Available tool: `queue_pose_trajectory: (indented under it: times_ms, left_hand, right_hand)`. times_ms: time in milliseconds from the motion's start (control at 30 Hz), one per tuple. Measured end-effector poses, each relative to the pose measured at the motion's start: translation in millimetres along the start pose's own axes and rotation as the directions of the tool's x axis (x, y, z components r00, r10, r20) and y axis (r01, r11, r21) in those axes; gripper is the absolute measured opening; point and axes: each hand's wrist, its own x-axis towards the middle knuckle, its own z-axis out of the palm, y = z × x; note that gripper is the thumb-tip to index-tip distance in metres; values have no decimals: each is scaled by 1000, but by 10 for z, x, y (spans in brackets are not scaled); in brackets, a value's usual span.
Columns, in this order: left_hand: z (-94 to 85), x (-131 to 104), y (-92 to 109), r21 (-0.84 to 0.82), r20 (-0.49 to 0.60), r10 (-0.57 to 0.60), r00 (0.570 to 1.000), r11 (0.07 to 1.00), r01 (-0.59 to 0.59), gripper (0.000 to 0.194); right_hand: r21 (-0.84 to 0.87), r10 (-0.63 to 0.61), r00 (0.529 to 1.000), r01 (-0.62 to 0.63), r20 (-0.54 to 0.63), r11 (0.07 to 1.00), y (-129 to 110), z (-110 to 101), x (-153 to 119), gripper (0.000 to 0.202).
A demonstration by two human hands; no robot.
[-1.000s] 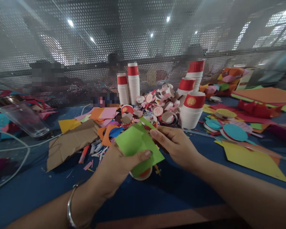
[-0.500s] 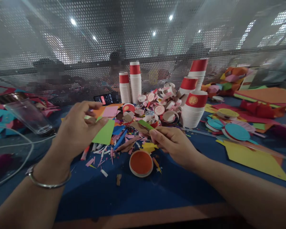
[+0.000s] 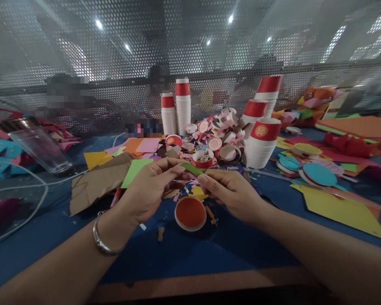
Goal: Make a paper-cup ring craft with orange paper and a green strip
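Between my hands a small strip of green paper [image 3: 191, 169] is held above the blue table. My left hand [image 3: 154, 182] pinches its left end with thumb and fingertips. On its other end the thumb and fingers of my right hand [image 3: 230, 190] are closed. Just below lies a round paper-cup base [image 3: 191, 213] with an orange disc in it. Beside my left hand a flat sheet of light green paper [image 3: 135, 171] rests partly over brown cardboard [image 3: 98, 182]. Paper scraps lie under the hands, partly hidden by them.
Stacks of red and white paper cups [image 3: 260, 144] stand behind a heap of cut cup pieces [image 3: 214, 142]. A glass bottle [image 3: 41, 146] leans at the left near a white cable [image 3: 47, 186]. Turquoise discs [image 3: 319, 173] and yellow paper [image 3: 339, 207] lie to the right.
My left hand has moved right and closed on the left end of the green strip. Brown cardboard on the left has come into sight. My right hand keeps its hold.
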Motion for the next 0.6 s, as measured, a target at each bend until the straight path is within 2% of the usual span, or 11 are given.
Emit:
queue_pose_trajectory:
  times_ms: [200,300,433,600]
  left_hand:
    - [27,-22,-21,-83,54,47,997,996,-43,7]
    - [13,-33,-35,-111,77,59,995,993,-50,2]
    - [2,-40,-26,-162,122,42,992,987,-22,17]
    - [19,-62,-12,-160,133,47,990,987,-25,14]
  right_hand:
    - [5,18,1000,-18,3,1000,-18,15,-5,54]
    - [11,24,1000,-25,9,1000,-20,19,-8,54]
    - [32,25,1000,-25,15,999,1,20,-11,53]
    - [34,8,1000,-8,17,999,18,16,2,50]
